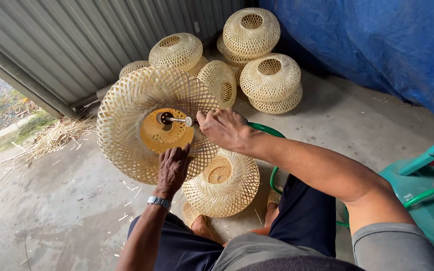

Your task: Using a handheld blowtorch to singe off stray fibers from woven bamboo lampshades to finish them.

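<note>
Head view: a seated person holds a large woven bamboo lampshade (149, 123) tilted up off the concrete floor (51, 200), its open mouth facing the camera. The left hand (173, 168) sits at the shade's 5 o'clock edge, fingers curled closed over the woven rim; a silver wristwatch (158, 202) shows on that wrist. The right hand (224, 128) is at the shade's 3 o'clock side, closed around a slim metal nozzle (179, 120) that points toward 9 o'clock into the shade's mouth, its tip near the dark centre hole of the orange-lit inner cone. So the shade lies above and to 11 o'clock of the left hand, and directly to 9 o'clock of the right.

A green hose (269, 133) curves away from the right hand toward 4 o'clock, passing behind the forearm.

Just below the held shade, at its 5 o'clock, a smaller woven shade (224, 183) rests on the floor between the person's knees, touching the larger one as far as can be told.

At 12 to 1 o'clock of the held shade, a pile of finished woven shades (257, 60) stands against a corrugated metal wall (76, 40), beside a blue tarpaulin (377, 40). At the far 3 o'clock edge sits a teal plastic chair (428, 190). Bamboo scraps (51, 138) lie at 9 o'clock.
</note>
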